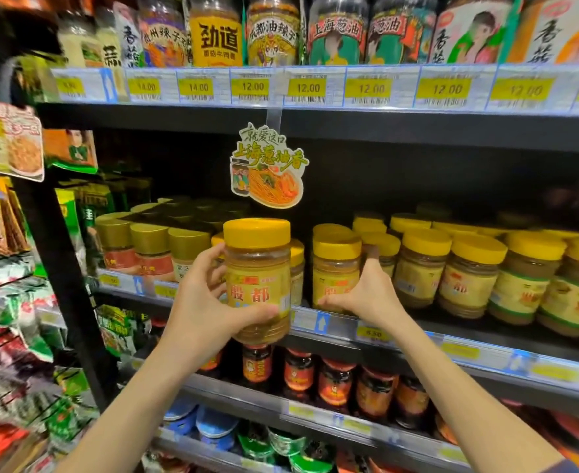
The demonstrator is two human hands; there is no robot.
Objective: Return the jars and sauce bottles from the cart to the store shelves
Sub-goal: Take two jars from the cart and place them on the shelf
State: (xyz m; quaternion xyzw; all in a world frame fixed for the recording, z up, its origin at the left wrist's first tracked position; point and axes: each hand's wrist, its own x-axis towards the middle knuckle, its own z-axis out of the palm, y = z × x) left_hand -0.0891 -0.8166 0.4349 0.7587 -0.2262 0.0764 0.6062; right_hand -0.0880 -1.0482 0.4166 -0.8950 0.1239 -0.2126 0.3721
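Note:
My left hand (202, 303) grips a yellow-lidded jar (257, 268) with a yellow label and red characters, held upright just in front of the middle shelf (418, 339). My right hand (366, 295) rests against a matching jar (336, 268) that stands at the shelf's front edge, fingers wrapped around its lower part. A gap lies between that jar and the one in my left hand. The cart is out of view.
More yellow-lidded jars (469, 274) fill the shelf to the right, gold-lidded jars (151, 247) to the left. A promo tag (267, 165) hangs above. Dark chili jars (336, 384) stand on the shelf below, tall jars (271, 29) on the one above. Packets hang at left.

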